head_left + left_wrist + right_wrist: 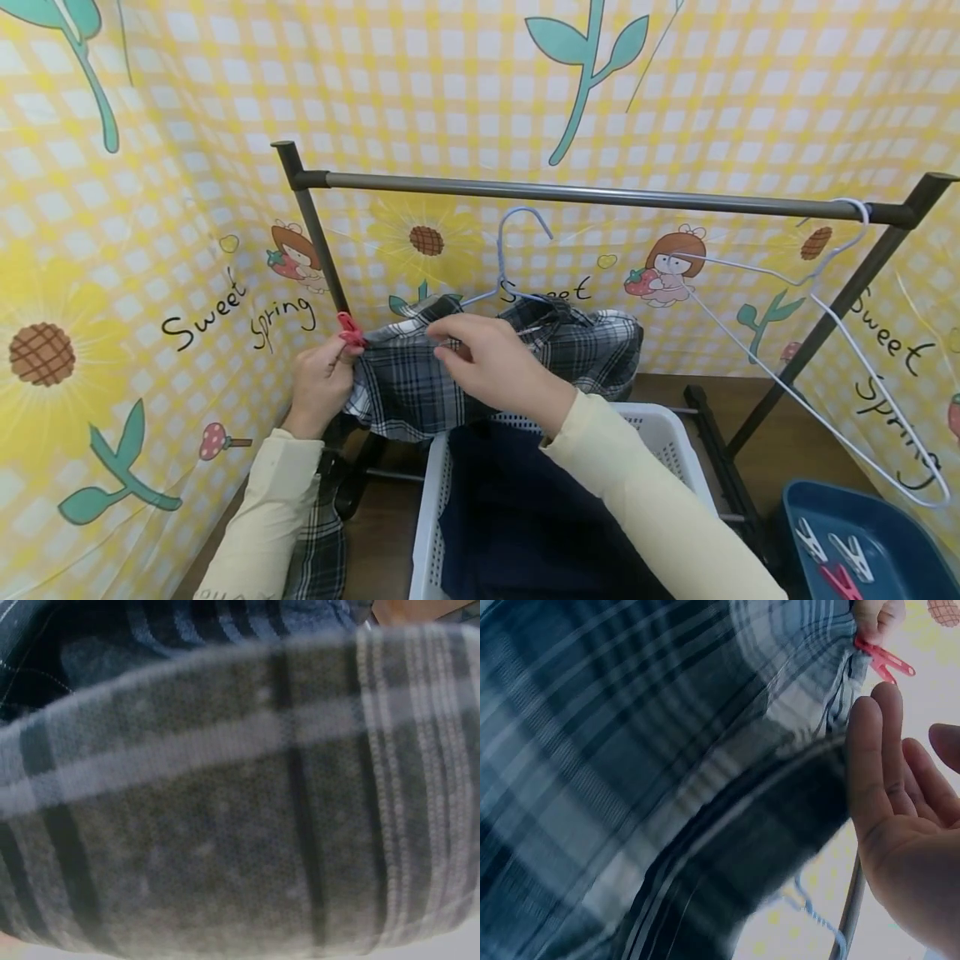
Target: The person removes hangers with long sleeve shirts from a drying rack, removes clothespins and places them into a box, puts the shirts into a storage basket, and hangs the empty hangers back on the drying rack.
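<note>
A grey and black plaid shirt (408,383) hangs bunched over a pale blue wire hanger (501,254), whose hook stands below the rack's bar. My left hand (318,387) pinches the shirt's left end, right where a red clothespin (349,328) is clipped on the cloth. In the right wrist view the clothespin's handles point away from those fingers. My right hand (498,362) is in front of the shirt near the collar, its fingers extended and apart from the thumb, nothing held. Plaid cloth fills most of the left wrist view.
Above runs the metal bar (570,193) of a clothes rack, with a second wire hanger (873,367) on its right end. Below stands a white basket (429,533) holding dark blue cloth (517,517). A blue tray (885,508) with several clothespins (851,557) is at lower right.
</note>
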### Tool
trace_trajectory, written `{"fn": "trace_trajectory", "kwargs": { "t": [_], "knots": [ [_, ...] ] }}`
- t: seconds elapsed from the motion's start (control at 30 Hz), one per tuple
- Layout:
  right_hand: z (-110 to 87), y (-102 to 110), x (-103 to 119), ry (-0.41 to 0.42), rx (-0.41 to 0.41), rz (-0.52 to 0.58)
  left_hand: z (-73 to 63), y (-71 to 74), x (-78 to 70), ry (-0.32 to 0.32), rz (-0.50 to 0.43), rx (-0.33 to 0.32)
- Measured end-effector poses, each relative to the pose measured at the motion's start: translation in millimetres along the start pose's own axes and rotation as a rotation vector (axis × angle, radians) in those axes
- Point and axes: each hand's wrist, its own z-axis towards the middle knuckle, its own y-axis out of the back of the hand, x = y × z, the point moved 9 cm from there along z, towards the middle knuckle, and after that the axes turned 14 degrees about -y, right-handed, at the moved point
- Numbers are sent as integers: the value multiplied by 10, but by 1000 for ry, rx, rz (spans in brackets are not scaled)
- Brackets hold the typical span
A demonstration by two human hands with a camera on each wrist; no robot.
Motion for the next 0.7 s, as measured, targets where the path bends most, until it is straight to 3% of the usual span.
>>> {"fn": "trace_trajectory", "kwargs": {
  "t": [0.27, 0.5, 0.7],
  "knots": [
    [287, -390, 98, -95, 99, 40, -4, 1, -15, 2, -6, -6],
    [483, -667, 220, -165, 169, 180, -7, 1, -27, -10, 9, 11],
    [594, -730, 326, -91, 82, 65, -22, 16, -37, -17, -39, -3]
  ]
}}
